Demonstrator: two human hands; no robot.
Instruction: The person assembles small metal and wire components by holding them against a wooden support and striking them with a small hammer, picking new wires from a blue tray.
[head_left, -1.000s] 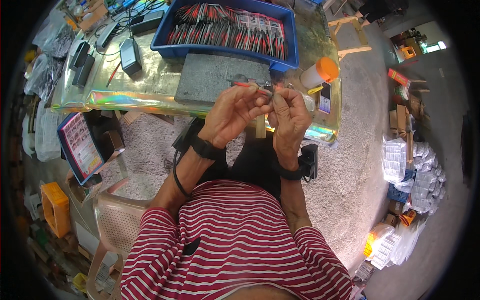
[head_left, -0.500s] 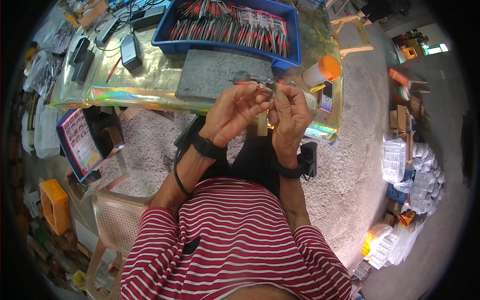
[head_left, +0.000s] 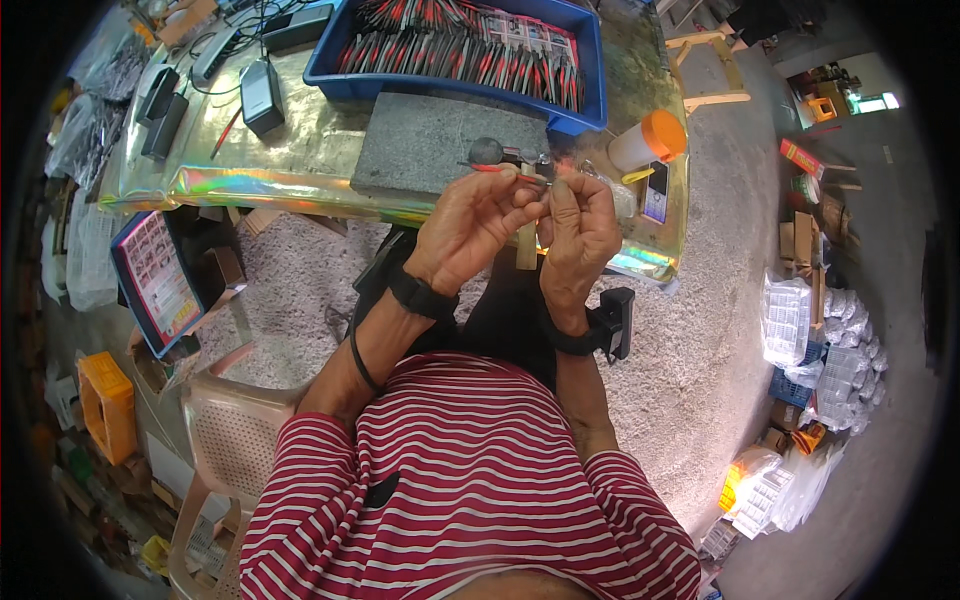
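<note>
Beyond the fingers, thin red-and-black pieces (head_left: 470, 75) are being held upright in close rows by a blue tub (head_left: 345, 88), whose far side is being cut off at the top of the view. To the right of the fingers, a translucent jar (head_left: 630, 152) is being closed by an orange lid (head_left: 664, 135); its contents are not being shown clearly. A slim red rod (head_left: 500, 170) is being pinched between the thumb and forefinger of the left hand (head_left: 462, 225), just above the near edge of a grey block (head_left: 440, 145). Its long axis is being held crosswise, sloping slightly down toward the right hand (head_left: 580, 230), whose thumb and forefinger are being pressed together at that end. Whether anything is being gripped there cannot be told, since the tip is being hidden by the fingers. Right behind the fingers, a hammer-like tool (head_left: 515, 154) is being partly covered, its wooden handle (head_left: 527, 245) being left visible below them.
</note>
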